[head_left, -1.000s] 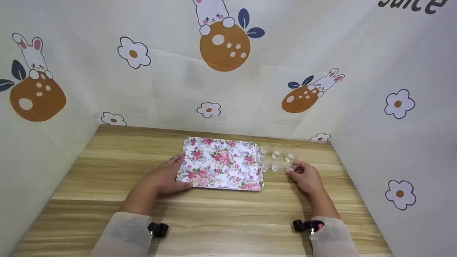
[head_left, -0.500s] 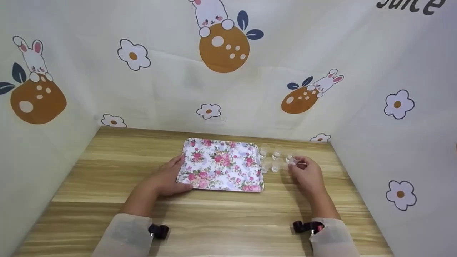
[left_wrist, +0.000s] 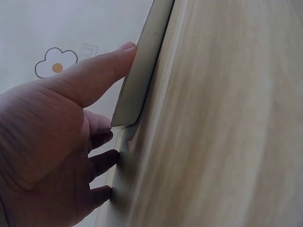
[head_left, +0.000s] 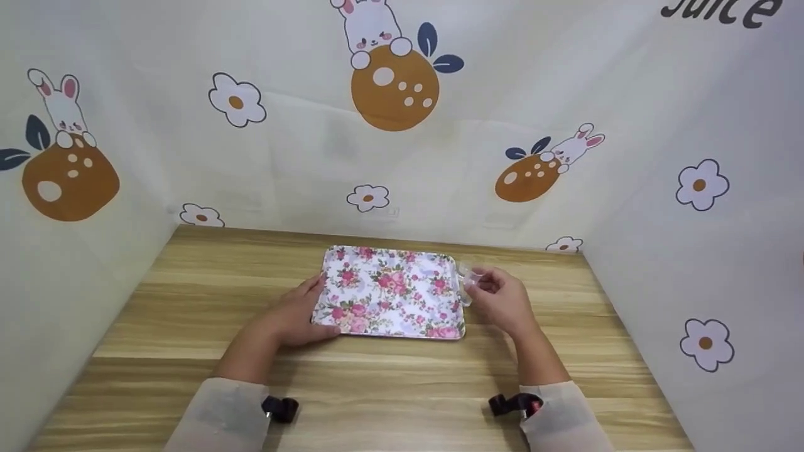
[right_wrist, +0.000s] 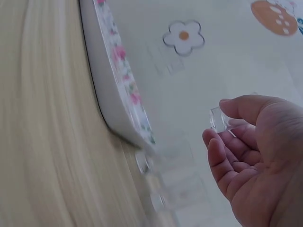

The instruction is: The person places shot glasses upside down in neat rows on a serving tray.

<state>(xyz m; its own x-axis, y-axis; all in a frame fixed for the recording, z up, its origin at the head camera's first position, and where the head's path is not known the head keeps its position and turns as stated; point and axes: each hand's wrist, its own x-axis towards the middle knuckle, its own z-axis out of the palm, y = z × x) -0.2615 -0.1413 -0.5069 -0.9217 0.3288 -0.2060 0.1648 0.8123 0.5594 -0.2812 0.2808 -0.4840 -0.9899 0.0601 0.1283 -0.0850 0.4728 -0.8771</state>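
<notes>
White floral tray [head_left: 389, 292] on wood-grain table [head_left: 377, 389]; clear cup [right_wrist: 218, 119] in the right hand [head_left: 502, 298].

Tray lies flat near the middle of the table, printed face up. Left hand [head_left: 295, 317] is spread loosely at its near left corner: thumb against the near wall, the other fingers extended along the left side, no closed grasp. Right hand, just beyond the right edge, pinches the small transparent cup between thumb and fingertips, nearly closed on it; the remaining fingers are curled loosely. Right wrist view: held cup is apart from the further clear cups [right_wrist: 144, 161], which stand beside the tray's corner; blurred, contact with the tray cannot be told. Cream backdrop [head_left: 289, 163] with flowers, rabbits and oranges rises behind the table.
</notes>
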